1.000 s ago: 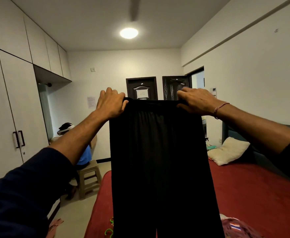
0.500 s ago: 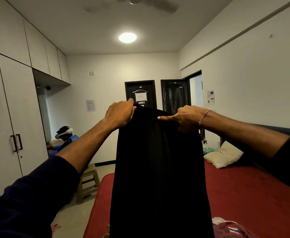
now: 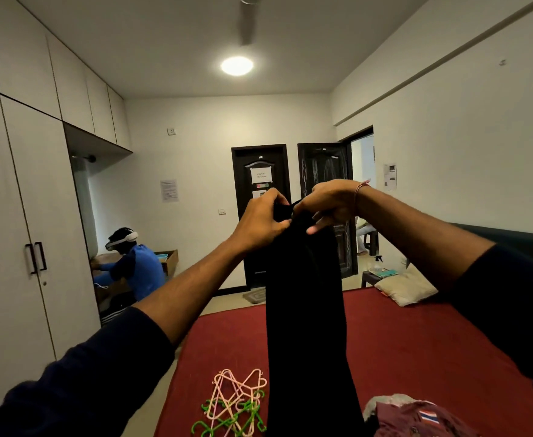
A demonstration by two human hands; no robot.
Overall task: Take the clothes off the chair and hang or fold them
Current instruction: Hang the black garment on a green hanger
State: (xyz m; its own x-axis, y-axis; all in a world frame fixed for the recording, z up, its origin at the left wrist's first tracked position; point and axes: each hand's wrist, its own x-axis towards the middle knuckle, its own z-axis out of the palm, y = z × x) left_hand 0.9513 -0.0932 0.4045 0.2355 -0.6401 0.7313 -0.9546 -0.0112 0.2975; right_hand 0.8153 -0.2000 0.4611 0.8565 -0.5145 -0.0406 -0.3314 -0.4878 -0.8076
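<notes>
Nearest, pink and green hangers and a maroon shirt lie on the red bed. Above it, black trousers hang folded lengthwise, their top pinched by the left hand and right hand, held close together. Beyond stands a dark door.

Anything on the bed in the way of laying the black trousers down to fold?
Partly. Hangers lie just left of the hanging trousers, a maroon garment just right. The bed beyond looks bare up to the pillow.

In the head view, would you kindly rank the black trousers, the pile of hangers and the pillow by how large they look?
1. Black trousers, though they hang nearest the camera.
2. Pile of hangers.
3. Pillow, slightly smaller-looking but farther away, so that order is unsure.
</notes>
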